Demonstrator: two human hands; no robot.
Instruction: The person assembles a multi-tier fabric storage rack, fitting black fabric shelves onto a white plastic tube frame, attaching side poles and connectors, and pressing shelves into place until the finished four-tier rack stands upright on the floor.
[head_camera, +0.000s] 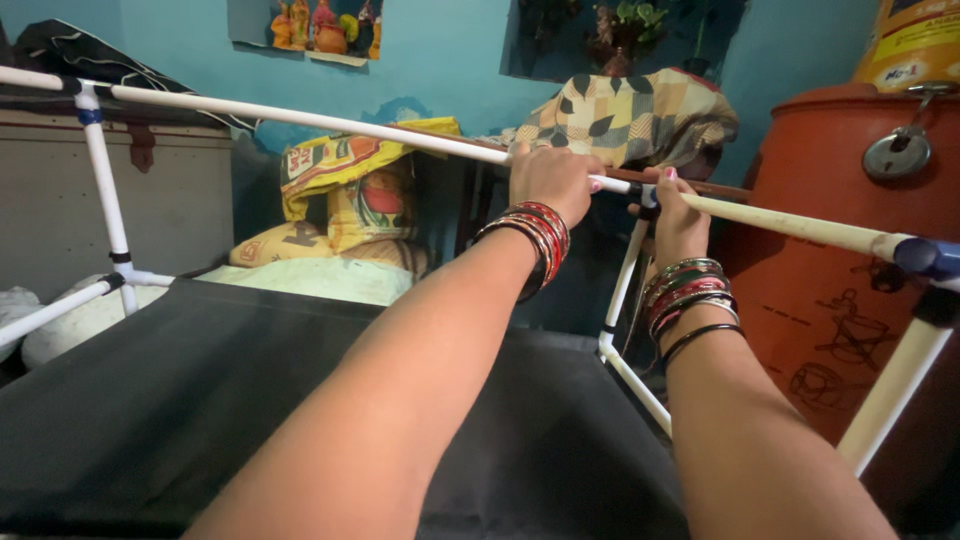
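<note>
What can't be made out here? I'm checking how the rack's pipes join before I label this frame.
Head view only:
- Black joint on the white plastic pipe: covered by the left hand and right hand.
- Both palms and fingertips: wrapped round the pipe's far side.
- Blue corner connector: cut off by the right edge.
- Black fabric shelf: front runs off the bottom edge.

Behind the frame you see a yellow printed sack (345, 195) against the blue wall (440, 60), a patterned cloth (625, 115) heaped nearby, and an orange drum (840, 250) with a padlock (897, 152) on your right.
</note>
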